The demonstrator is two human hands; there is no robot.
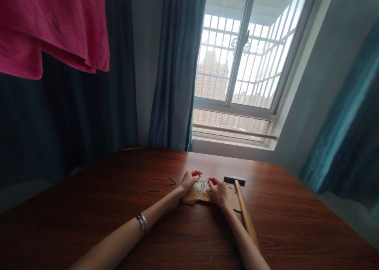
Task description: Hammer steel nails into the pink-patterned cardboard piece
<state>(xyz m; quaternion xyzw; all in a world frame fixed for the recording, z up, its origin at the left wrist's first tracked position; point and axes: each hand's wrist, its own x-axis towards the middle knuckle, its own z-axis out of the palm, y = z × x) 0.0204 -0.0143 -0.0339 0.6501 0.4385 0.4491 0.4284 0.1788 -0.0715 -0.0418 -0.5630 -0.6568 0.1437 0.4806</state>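
Observation:
A spotted, pale board or block (192,195) with an uneven near edge lies on the table under my hands. Several thin dark nails (203,184) stand upright in its middle, between my hands. At the board's left side is my left hand (190,179), its fingers curved and slightly apart, with nothing visible in them. My right hand (218,190) pinches what looks like a thin nail (209,180) at the right end of the upright row. Its lower end is hard to make out. Right of that hand, a row of dark marks or nails runs along the board.
A hammer with a dark head (235,180) and wooden handle (245,212) lies right of the board, close to my right forearm. Several loose nails (170,179) are scattered on the brown table (118,207) at left. Behind stand a window and blue curtains (174,72); pink cloth (71,25) hangs upper left.

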